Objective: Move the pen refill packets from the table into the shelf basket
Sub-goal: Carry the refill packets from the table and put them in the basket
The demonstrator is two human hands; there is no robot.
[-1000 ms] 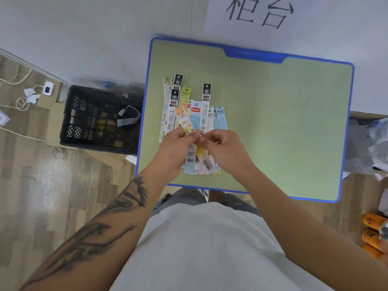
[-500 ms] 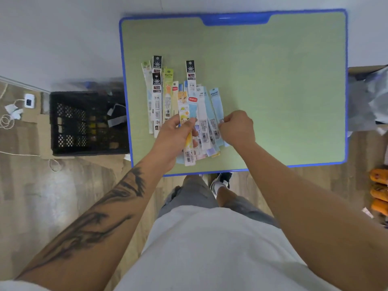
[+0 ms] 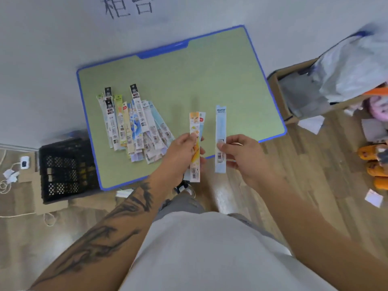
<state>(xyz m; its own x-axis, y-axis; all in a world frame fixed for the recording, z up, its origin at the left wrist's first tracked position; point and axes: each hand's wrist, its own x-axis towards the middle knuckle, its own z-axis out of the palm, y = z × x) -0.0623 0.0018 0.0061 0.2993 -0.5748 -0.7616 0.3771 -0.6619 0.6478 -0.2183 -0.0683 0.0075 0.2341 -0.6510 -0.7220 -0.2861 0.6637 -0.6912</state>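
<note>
The pen refill packets (image 3: 134, 124) are lying fanned in an overlapping heap on the green surface (image 3: 210, 80), toward its left side and near edge. Three have come off the heap. The left hand (image 3: 182, 152) is pinching an orange packet (image 3: 194, 143) with a second, paler one tucked behind it, fingers (image 3: 201, 152) curled round their middle. Just right of the left hand, and apart from it, the right hand (image 3: 243, 156) is gripping a pale blue packet (image 3: 220, 139) between thumb and fingers below its middle. All three held packets are standing roughly upright above the near edge of the surface.

These look like thin, flat sleeves: very light, somewhat springy, probably slick plastic, so they are likely to slide against one another when stacked. A pinch across the width near the middle, as both hands are doing, seems the safest hold; gripping one end would let the strip flop.

Left of the surface, on the floor, a black crate (image 3: 63, 169) is sitting. No shelf basket can be made out here. Right of the surface a cardboard box (image 3: 294, 97) with a pale bag (image 3: 352, 66) is standing on the wood floor (image 3: 304, 175).
</note>
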